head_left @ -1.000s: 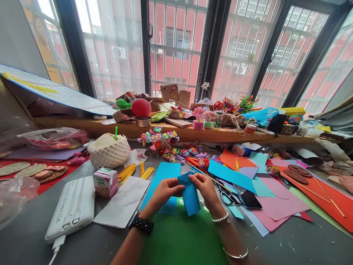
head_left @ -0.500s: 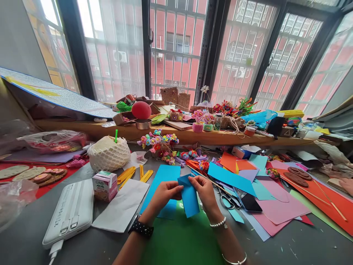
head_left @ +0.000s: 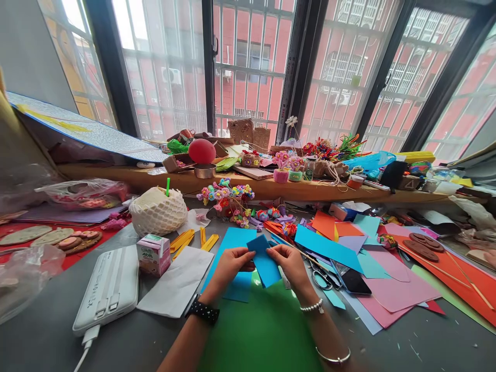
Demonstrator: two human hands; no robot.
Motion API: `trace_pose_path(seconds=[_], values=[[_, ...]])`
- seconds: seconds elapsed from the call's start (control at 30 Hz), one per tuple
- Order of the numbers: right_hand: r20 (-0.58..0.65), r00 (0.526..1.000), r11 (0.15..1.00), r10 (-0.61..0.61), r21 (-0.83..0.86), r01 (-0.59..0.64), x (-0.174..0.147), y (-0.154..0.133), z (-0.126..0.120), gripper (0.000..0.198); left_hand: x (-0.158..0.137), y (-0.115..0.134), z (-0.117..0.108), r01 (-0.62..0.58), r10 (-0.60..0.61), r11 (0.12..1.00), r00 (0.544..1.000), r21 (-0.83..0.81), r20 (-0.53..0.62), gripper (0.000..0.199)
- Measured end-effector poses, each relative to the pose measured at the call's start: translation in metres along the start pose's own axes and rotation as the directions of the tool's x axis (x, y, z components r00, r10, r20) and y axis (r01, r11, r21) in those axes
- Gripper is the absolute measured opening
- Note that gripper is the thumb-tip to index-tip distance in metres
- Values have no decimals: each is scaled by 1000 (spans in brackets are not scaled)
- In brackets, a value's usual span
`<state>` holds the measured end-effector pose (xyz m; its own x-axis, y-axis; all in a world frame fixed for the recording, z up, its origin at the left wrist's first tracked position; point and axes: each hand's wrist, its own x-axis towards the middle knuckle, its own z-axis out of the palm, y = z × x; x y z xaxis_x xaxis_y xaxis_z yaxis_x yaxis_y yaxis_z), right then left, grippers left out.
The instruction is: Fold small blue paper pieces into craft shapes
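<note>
A small rectangle of blue paper (head_left: pixel 264 262) is held up between my two hands, tilted to the left at its top. My left hand (head_left: pixel 233 266) pinches its left edge between thumb and fingers. At its right edge my right hand (head_left: pixel 291 266) pinches it the same way. Beneath lies a green mat (head_left: pixel 259 330). A larger blue sheet (head_left: pixel 234 238) rests on the table behind my left hand. To the right of my right hand are silver scissors (head_left: pixel 322 279) and a dark phone (head_left: pixel 356 283).
On the left are a white power bank (head_left: pixel 106 289) with a cable, a pink drink carton (head_left: pixel 154 256), a white paper sheet (head_left: pixel 180 281) and a coconut in netting (head_left: pixel 158 213). Pink sheets (head_left: pixel 399 289) lie right. A cluttered windowsill (head_left: pixel 248 185) runs behind. Another person's hand (head_left: pixel 490 257) shows at the right edge.
The small blue paper has turned in my hands, its lower end swinging right and its top leaning left. Both hands still pinch it. The whole view has shifted slightly.
</note>
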<state>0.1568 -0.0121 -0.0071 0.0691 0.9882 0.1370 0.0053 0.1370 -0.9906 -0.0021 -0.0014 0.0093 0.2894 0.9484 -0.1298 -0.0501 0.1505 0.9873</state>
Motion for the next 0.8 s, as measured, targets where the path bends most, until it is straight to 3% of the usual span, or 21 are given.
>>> trace_pose_path(seconds=[0.23,0.4,0.53,0.67,0.8], values=[[45,998,999,43,-26,-42,0,1,1,30,-1,3,1,0,-1,1000,998,-21,-58,30],[68,996,989,66,-133,-56,1,1,-5,29,3,2,-9,6,-6,1000,997,-2,-82,33],[175,980,971,93,-232,-51,0,-1,-8,26,1,5,-13,-66,75,983,996,170,-46,33],[306,948,954,89,-299,7,-1,-2,-5,26,-3,6,-9,-155,138,877,988,455,70,28],[301,952,968,59,-250,19,-1,-2,-5,26,-4,4,-7,-188,185,811,981,554,61,34]])
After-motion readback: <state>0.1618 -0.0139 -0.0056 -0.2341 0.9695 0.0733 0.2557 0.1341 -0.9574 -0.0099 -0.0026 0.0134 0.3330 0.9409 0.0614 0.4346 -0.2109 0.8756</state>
